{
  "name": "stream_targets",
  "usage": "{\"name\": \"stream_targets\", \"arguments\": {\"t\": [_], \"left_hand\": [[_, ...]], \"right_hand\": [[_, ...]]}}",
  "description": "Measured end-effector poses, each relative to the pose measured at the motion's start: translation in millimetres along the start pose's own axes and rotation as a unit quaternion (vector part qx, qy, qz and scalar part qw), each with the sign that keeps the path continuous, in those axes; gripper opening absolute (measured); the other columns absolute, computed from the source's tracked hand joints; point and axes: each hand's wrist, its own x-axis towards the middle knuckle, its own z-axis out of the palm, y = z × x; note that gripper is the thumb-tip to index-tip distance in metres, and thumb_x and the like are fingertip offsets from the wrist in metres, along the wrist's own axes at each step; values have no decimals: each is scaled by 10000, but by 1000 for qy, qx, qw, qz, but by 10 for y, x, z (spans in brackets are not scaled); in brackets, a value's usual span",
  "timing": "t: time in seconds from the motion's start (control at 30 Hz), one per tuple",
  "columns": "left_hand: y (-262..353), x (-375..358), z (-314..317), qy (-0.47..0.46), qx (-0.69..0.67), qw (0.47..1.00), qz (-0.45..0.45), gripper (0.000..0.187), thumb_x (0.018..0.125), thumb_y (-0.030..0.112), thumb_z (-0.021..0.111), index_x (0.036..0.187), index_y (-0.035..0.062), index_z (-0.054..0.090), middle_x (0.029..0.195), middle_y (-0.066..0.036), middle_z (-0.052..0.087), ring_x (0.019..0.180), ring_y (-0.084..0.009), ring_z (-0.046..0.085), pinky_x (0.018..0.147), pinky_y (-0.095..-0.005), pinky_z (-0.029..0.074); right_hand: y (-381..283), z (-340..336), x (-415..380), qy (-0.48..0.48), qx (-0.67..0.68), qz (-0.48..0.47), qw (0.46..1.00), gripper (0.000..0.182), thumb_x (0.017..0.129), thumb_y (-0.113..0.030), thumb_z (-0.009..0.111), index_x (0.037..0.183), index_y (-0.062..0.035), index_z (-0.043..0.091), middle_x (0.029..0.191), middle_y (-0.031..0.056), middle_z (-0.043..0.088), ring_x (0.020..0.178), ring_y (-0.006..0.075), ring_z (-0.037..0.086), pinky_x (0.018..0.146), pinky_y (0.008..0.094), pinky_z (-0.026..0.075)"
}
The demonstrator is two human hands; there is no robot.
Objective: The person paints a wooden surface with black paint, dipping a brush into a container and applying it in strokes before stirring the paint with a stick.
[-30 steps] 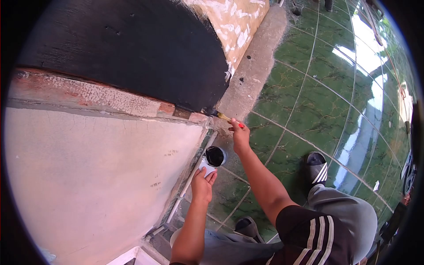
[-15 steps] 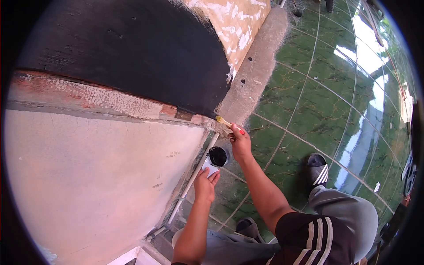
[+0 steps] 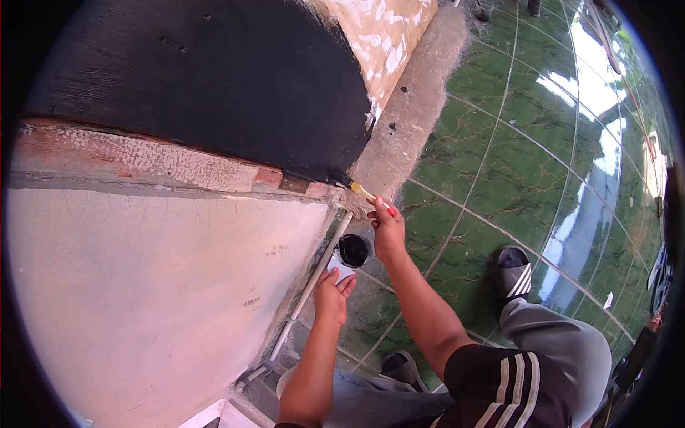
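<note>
We grip a paintbrush (image 3: pixel 366 194) in the right hand (image 3: pixel 389 232), its fingers closed round the handle near the red end, thumb and fingertips pressed together on it. The bristles are dark and lie at the lower right corner of a black panel (image 3: pixel 235 85); they seem to touch its edge, just above the end of a worn, reddish ledge (image 3: pixel 178 165). In the left hand (image 3: pixel 331 296) we hold a tub (image 3: pixel 342 269) of black paint by its white side, the fingers partly curled and not fully closed, the thumb on the near side. The tub is below the brush and apart from it, just beside a pale pipe (image 3: pixel 308 294). Under us is a green tiled floor (image 3: pixel 467 160), with a bare concrete strip (image 3: pixel 417 89) between it and a tan, white-streaked board (image 3: pixel 391 39)
</note>
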Motion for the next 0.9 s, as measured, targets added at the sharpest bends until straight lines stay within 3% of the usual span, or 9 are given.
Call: {"name": "stream_targets", "arguments": {"t": [0.17, 0.3, 0.47, 0.6, 0.7, 0.83, 0.9], "left_hand": [[-13, 1, -39, -8, -7, 1000, -2, 270, 1023, 141, 569, 1258, 10, 537, 1149, -139, 636, 1006, -297, 686, 864, -399, 571], [14, 13, -39, -2, -3, 1000, -2, 259, 1021, 137, 571, 1249, 14, 550, 1147, -137, 637, 1005, -295, 686, 861, -397, 570], [32, 38, 6, -10, -4, 1000, -3, 255, 1020, 134, 570, 1245, 15, 551, 1144, -132, 637, 996, -293, 686, 854, -396, 571], [0, 32, -22, -7, 3, 1000, -5, 259, 1020, 132, 570, 1248, 14, 541, 1141, -130, 631, 993, -295, 685, 852, -398, 572], [-8, 41, -15, -12, 1, 1000, -7, 253, 1020, 136, 572, 1239, 15, 535, 1133, -130, 626, 994, -298, 685, 854, -397, 571], [-22, 70, 5, -7, 6, 1000, -6, 246, 1020, 145, 577, 1224, 16, 527, 1120, -132, 622, 991, -299, 685, 861, -397, 568], [-32, 77, -29, -15, 6, 1000, -10, 249, 1020, 147, 578, 1224, 15, 523, 1119, -133, 621, 987, -299, 686, 857, -393, 569]], "right_hand": [[1, 20, -41, 17, -60, 21, 998, 382, 975, -333, 698, 1239, -59, 683, 1059, -17, 707, 794, 72, 564, 674, 227, 390], [-41, -34, -35, -9, -24, -16, 1000, 397, 967, -346, 705, 1237, -55, 687, 1079, 2, 723, 814, 77, 576, 677, 233, 385], [55, -44, 64, 38, -132, -72, 988, 375, 965, -308, 726, 1203, -19, 721, 1009, 25, 719, 879, 93, 591, 828, 253, 460], [-174, -95, -85, -47, -164, -142, 975, 297, 953, -249, 741, 1161, -38, 745, 895, 38, 728, 806, 116, 603, 736, 268, 476], [-67, -132, 30, -42, -342, -314, 885, 264, 930, -227, 753, 1142, -71, 759, 912, 93, 750, 794, 191, 645, 743, 323, 499], [-365, -69, -112, -27, -439, -363, 821, 199, 877, -188, 773, 1050, -91, 781, 961, 87, 757, 849, 265, 661, 801, 367, 506], [-420, 13, -187, -59, -408, -370, 833, 194, 882, -160, 772, 1059, -80, 778, 980, 99, 759, 877, 244, 671, 832, 346, 510]]}}
